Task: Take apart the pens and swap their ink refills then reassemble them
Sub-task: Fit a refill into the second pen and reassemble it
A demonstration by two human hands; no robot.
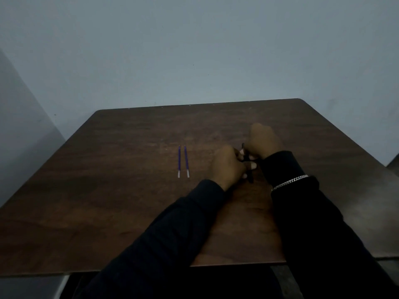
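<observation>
We have both ink refills (183, 161) out, lying parallel on the worktop (129, 201), long axes 12-to-6, at about 9 o'clock from our hands and well apart from them. Left hand (228, 167) is nearer them. Left fingers are closed on a dark pen barrel (248, 169); right hand (264, 141) is curled over its far end, but we cannot tell its grip. Both wrists are low over the worktop, knuckles up. Likely next: reach left for a refill.
</observation>
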